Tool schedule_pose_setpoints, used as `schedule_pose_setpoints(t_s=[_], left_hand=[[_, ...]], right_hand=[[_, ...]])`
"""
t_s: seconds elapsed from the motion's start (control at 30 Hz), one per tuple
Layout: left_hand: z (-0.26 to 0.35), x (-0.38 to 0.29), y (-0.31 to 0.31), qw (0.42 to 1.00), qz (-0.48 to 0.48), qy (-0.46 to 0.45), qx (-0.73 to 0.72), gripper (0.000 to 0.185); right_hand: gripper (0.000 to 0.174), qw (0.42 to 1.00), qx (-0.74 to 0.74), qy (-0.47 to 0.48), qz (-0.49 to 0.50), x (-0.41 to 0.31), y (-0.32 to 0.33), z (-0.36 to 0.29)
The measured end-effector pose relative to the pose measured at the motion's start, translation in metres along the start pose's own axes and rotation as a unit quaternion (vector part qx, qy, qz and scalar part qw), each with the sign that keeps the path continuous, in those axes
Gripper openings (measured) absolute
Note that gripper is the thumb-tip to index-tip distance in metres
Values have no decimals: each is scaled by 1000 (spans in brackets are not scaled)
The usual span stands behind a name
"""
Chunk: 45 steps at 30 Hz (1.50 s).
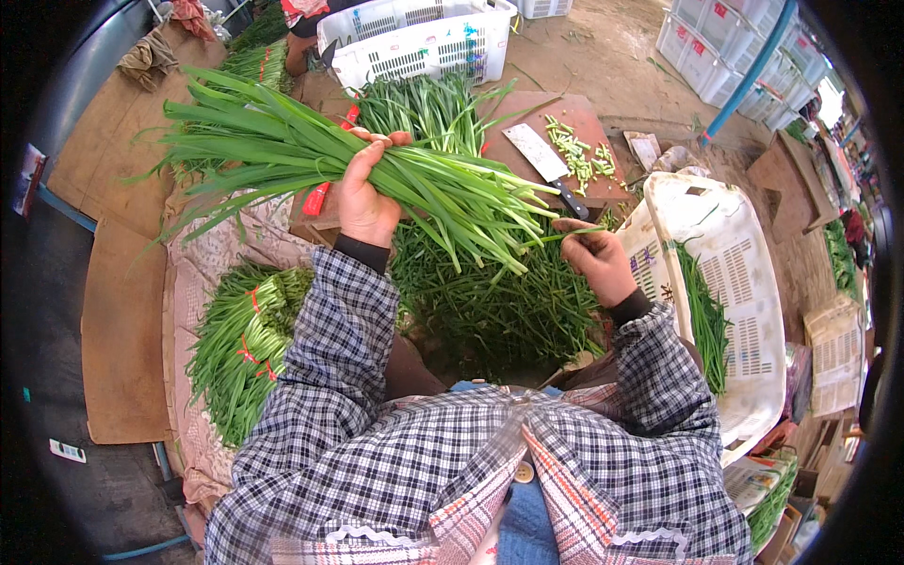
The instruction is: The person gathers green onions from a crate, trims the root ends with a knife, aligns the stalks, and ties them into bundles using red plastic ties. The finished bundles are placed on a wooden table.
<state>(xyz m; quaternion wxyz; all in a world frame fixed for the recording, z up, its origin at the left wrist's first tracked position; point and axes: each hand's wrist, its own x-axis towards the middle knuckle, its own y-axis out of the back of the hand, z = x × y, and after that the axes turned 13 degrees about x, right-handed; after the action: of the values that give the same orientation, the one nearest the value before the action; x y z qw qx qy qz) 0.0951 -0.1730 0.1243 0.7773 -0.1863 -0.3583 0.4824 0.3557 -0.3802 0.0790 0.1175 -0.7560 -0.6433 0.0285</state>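
A loose bunch of long flat green leaves, likely garlic chives (424,176), lies across my left hand (371,187), whose fingers are closed round its middle. The pale stem ends point right. My right hand (597,261) pinches a thin green leaf (565,236) beside those ends. Just beyond, a cleaver (537,153) with a black handle rests on a reddish-brown board (519,113), next to short cut stem pieces (579,155). More uncut greens (424,106) lie on the board's left part. Under my hands is a heap of dark green leaves (494,304).
Bundles tied with red bands (247,318) lie on a patterned cloth (205,282) at left. A white plastic crate (748,282) holding some leaves stands at right, another crate (424,49) ahead. A person's arm (296,53) shows beside that one. A blue pole (748,70) slants at upper right.
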Motion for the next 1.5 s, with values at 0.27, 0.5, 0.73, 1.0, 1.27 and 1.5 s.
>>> schedule_pose_setpoints(t_s=[0.27,0.5,0.73,1.0,1.27,1.5], left_hand=[[5,6,18,998,39,10,-57,14],[15,15,33,993,62,-2,-102,10],[11,12,26,991,8,23,-129,11],[2,4,10,976,-63,83,-191,15],[14,8,20,990,-80,37,-108,21],[16,-2,1,983,-158,50,-75,25]], right_hand=[[18,983,143,90,69,0,29,-40],[19,970,-58,-79,224,-14,75,-15],[92,894,-421,37,-151,11,41,0],[53,815,-378,377,-227,37,-1,50],[34,748,-628,-167,-133,10,71,46],[56,806,-560,-47,-186,21,45,-18]])
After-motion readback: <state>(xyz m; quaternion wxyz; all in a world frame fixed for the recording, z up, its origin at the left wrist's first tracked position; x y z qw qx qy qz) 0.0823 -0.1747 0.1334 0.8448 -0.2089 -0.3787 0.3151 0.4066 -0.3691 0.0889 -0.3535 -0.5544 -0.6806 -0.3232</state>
